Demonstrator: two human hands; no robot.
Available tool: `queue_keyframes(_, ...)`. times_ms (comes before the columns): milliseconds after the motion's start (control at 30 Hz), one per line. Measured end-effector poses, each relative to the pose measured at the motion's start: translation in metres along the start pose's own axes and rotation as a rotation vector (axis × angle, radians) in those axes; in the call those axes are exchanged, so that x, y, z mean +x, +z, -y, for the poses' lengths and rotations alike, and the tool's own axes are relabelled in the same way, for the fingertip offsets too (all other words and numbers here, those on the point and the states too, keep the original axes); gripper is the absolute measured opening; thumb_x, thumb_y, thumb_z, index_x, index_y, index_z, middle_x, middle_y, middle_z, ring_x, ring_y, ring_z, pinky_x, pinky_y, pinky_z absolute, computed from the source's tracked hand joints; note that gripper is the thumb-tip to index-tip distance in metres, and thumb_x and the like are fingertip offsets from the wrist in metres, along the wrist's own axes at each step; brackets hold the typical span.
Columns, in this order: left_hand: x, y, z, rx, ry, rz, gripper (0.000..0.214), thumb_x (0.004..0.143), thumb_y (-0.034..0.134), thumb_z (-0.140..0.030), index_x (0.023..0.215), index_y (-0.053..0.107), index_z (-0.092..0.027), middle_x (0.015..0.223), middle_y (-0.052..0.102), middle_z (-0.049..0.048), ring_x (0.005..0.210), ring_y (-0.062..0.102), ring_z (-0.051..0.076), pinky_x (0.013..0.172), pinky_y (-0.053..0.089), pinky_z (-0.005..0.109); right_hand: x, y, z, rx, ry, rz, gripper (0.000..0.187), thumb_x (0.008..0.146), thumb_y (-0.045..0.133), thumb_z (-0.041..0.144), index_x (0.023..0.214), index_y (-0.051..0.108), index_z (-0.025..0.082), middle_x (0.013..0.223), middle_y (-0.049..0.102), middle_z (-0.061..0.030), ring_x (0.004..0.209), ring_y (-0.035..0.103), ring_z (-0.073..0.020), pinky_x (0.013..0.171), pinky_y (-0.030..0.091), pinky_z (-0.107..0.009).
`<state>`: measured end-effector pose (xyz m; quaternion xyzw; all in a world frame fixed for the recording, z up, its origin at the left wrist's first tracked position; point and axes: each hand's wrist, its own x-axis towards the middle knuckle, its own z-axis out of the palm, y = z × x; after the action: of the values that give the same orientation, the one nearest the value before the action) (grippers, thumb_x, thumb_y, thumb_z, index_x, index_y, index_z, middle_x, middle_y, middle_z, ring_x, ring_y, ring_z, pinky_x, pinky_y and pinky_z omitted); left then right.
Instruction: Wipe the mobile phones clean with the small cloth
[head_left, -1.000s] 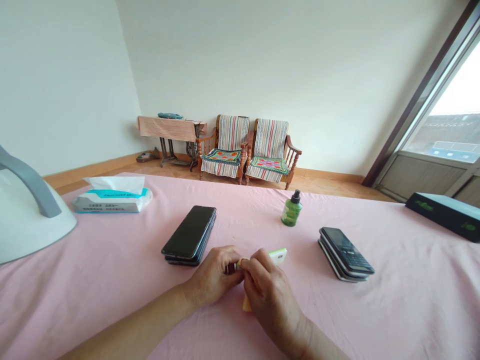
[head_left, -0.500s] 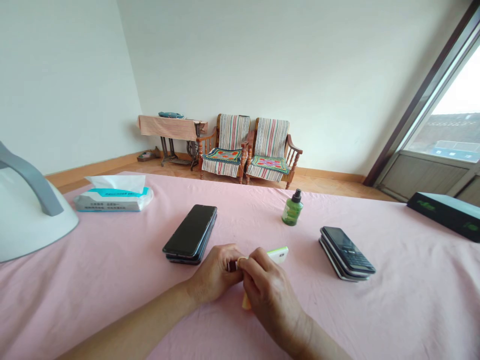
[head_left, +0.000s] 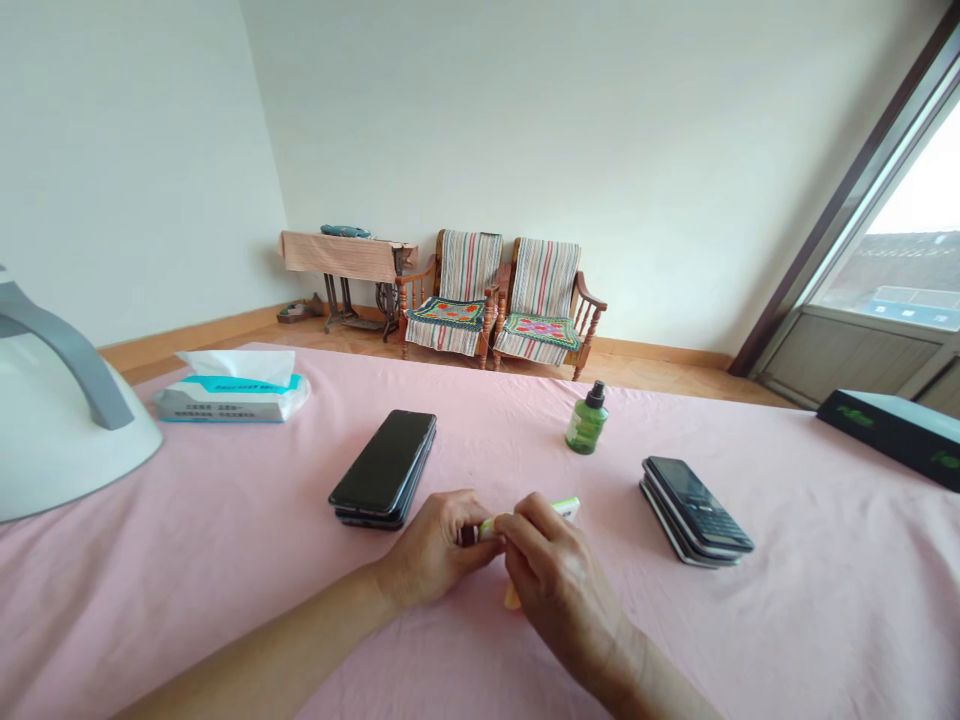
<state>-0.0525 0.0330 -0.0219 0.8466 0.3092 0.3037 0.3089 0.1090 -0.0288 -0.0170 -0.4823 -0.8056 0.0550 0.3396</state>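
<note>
My left hand [head_left: 435, 545] and my right hand [head_left: 559, 580] meet at the middle of the pink tablecloth [head_left: 225, 560]. Both are closed on a small white and green device [head_left: 562, 508] that sticks out to the right beyond my fingers. A small orange piece [head_left: 512, 600] shows under my right hand. A stack of black smartphones [head_left: 384, 482] lies just left of my hands. A stack of black keypad phones [head_left: 697, 510] lies to the right.
A green spray bottle [head_left: 586, 420] stands behind my hands. A tissue pack [head_left: 232, 388] lies at the far left, beside a white rounded object with a grey handle [head_left: 52, 420]. A dark box [head_left: 892, 435] sits at the right edge. Two wooden chairs [head_left: 499, 300] stand beyond.
My right hand has shifted slightly to the right along the small device. The left hand has stayed in place.
</note>
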Motion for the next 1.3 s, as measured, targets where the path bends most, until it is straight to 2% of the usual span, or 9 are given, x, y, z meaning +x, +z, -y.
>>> queue_keyframes(233, 0.000, 0.001, 0.002, 0.004, 0.012, 0.008, 0.025, 0.080, 0.064, -0.020, 0.056, 0.056, -0.014, 0.061, 0.049, -0.0047, 0.063, 0.050, 0.011, 0.057, 0.034, 0.019, 0.000, 0.006, 0.003, -0.035, -0.045, 0.045, 0.021, 0.091, 0.042, 0.010, 0.096, 0.060, 0.019, 0.083, 0.053, -0.0046, 0.072, 0.052, -0.0164, 0.066, 0.045, -0.028)
queue_keyframes(400, 0.000, 0.000, 0.002, 0.010, 0.005, 0.003, 0.033, 0.084, 0.060, -0.026, 0.054, 0.052, -0.014, 0.059, 0.045, -0.0053, 0.056, 0.045, 0.009, 0.053, 0.032, 0.019, 0.000, 0.003, 0.000, 0.017, 0.017, -0.039, 0.022, 0.090, 0.041, 0.009, 0.091, 0.061, 0.019, 0.082, 0.053, -0.0044, 0.071, 0.053, -0.0158, 0.066, 0.045, -0.028)
queue_keyframes(600, 0.000, 0.000, 0.002, 0.027, 0.004, 0.013, 0.025, 0.081, 0.060, -0.024, 0.058, 0.056, -0.015, 0.061, 0.048, -0.0043, 0.060, 0.049, 0.010, 0.055, 0.034, 0.019, 0.001, 0.005, 0.004, 0.043, 0.012, -0.006, 0.023, 0.089, 0.041, 0.010, 0.092, 0.062, 0.019, 0.083, 0.054, -0.0041, 0.069, 0.053, -0.0149, 0.063, 0.044, -0.026)
queue_keyframes(800, 0.002, -0.002, 0.001, 0.089, -0.030, 0.012, 0.025, 0.081, 0.063, -0.028, 0.060, 0.059, -0.014, 0.062, 0.048, -0.0029, 0.057, 0.046, 0.011, 0.051, 0.030, 0.019, 0.001, -0.009, -0.025, 0.132, 0.237, -0.283, 0.018, 0.077, 0.048, 0.009, 0.076, 0.063, 0.018, 0.073, 0.054, -0.0009, 0.063, 0.053, -0.0131, 0.059, 0.041, -0.024)
queue_keyframes(900, 0.003, -0.002, 0.002, 0.110, -0.030, 0.014, 0.028, 0.081, 0.062, -0.030, 0.059, 0.058, -0.014, 0.062, 0.047, -0.0027, 0.057, 0.046, 0.011, 0.051, 0.030, 0.019, 0.003, -0.018, -0.040, 0.146, 0.408, -0.339, 0.015, 0.071, 0.049, 0.012, 0.069, 0.062, 0.018, 0.068, 0.054, 0.0004, 0.060, 0.052, -0.0134, 0.058, 0.040, -0.024)
queue_keyframes(1100, 0.001, -0.002, 0.004, 0.130, -0.013, 0.008, 0.029, 0.083, 0.060, -0.031, 0.059, 0.057, -0.014, 0.061, 0.046, -0.0035, 0.058, 0.046, 0.011, 0.053, 0.030, 0.020, 0.003, -0.025, -0.063, 0.209, 0.594, -0.347, 0.010, 0.068, 0.052, 0.018, 0.070, 0.061, 0.017, 0.060, 0.055, 0.0015, 0.053, 0.051, -0.0136, 0.050, 0.037, -0.023)
queue_keyframes(1300, 0.000, -0.002, 0.003, 0.120, -0.003, -0.010, 0.029, 0.085, 0.059, -0.031, 0.061, 0.058, -0.014, 0.063, 0.048, -0.0029, 0.059, 0.046, 0.011, 0.055, 0.031, 0.020, -0.003, -0.023, -0.079, 0.465, 0.668, -0.164, 0.015, 0.068, 0.058, 0.026, 0.066, 0.065, 0.014, 0.053, 0.056, 0.0016, 0.048, 0.052, -0.0121, 0.045, 0.036, -0.021)
